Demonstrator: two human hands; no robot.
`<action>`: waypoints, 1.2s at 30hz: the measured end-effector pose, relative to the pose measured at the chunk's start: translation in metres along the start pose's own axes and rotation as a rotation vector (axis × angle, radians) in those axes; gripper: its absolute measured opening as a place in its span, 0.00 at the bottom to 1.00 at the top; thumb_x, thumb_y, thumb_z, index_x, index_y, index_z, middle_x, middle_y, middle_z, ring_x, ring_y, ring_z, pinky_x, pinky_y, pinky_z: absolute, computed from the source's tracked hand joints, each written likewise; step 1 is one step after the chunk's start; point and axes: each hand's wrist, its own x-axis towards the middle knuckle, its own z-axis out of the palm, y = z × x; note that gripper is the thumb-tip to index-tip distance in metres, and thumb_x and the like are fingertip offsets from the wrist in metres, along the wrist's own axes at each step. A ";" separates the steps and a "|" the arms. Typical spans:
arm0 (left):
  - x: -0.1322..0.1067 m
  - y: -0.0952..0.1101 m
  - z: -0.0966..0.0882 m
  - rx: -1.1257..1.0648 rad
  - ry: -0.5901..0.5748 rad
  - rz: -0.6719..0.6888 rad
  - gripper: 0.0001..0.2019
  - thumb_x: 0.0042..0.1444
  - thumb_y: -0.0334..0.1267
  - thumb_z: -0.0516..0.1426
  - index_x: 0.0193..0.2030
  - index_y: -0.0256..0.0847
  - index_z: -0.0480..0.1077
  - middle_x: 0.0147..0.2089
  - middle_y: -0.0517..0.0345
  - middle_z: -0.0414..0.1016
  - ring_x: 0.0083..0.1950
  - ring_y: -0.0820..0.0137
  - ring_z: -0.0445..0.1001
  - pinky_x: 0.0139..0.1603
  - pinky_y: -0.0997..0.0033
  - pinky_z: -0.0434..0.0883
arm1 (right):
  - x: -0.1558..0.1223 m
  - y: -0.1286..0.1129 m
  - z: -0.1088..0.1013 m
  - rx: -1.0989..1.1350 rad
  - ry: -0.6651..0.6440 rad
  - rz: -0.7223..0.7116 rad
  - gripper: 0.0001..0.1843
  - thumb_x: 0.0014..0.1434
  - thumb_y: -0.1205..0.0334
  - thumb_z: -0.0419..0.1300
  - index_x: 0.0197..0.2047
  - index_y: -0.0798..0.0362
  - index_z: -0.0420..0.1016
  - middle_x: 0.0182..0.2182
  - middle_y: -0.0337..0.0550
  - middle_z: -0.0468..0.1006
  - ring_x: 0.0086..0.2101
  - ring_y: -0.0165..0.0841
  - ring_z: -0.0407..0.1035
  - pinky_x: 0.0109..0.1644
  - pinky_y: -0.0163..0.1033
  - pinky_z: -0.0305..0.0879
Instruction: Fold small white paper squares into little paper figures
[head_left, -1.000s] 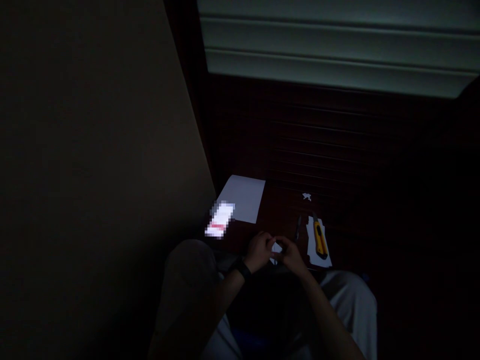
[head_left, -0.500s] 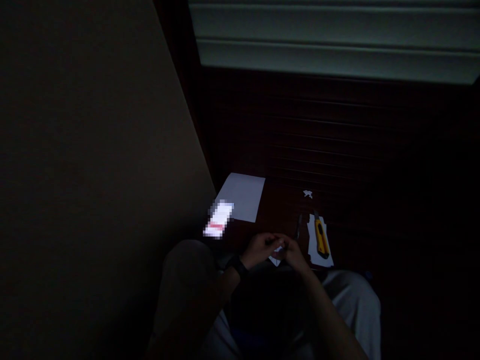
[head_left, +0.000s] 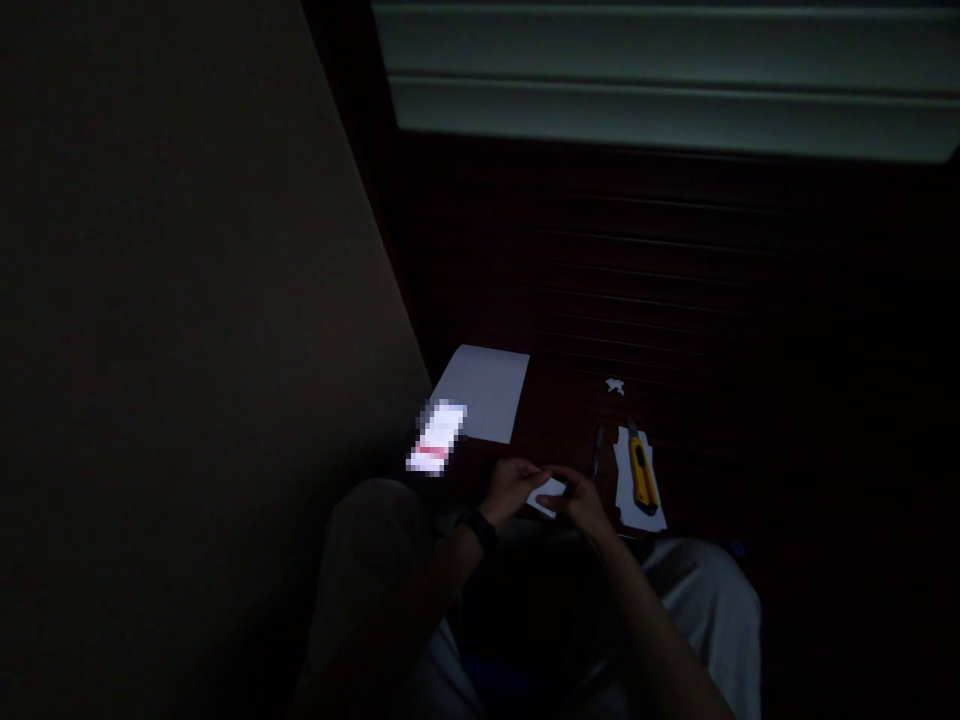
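Note:
Between my two hands is a small piece of white paper (head_left: 550,489), held just above the near edge of the dark table. My left hand (head_left: 514,487), with a dark band on its wrist, grips the paper's left side. From the right, my right hand (head_left: 582,500) pinches it, the thumb lying across its face. The dim light hides whether the paper is folded. To the right of my hands, a yellow utility knife (head_left: 642,475) rests on a stack of white paper pieces (head_left: 628,508). A dark pen (head_left: 597,450) lies left of that stack.
A lit phone (head_left: 439,437), its screen pixelated, overlaps a white sheet (head_left: 491,385) at the table's left. Small white paper scraps (head_left: 615,386) lie toward the back. A wall (head_left: 225,300) rises on the left, and slatted panels (head_left: 660,100) stand behind the table.
The paper in my hands has turned and shows more of its face. My right thumb now lies across it, and my left hand has shifted slightly left.

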 end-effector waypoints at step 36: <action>-0.008 -0.010 -0.010 -0.183 -0.052 -0.141 0.19 0.40 0.49 0.63 0.31 0.32 0.73 0.31 0.50 0.76 0.33 0.66 0.75 0.32 0.68 0.72 | 0.003 0.009 -0.014 -0.179 0.122 -0.059 0.24 0.45 0.51 0.64 0.44 0.53 0.70 0.19 0.35 0.71 0.21 0.32 0.67 0.24 0.35 0.63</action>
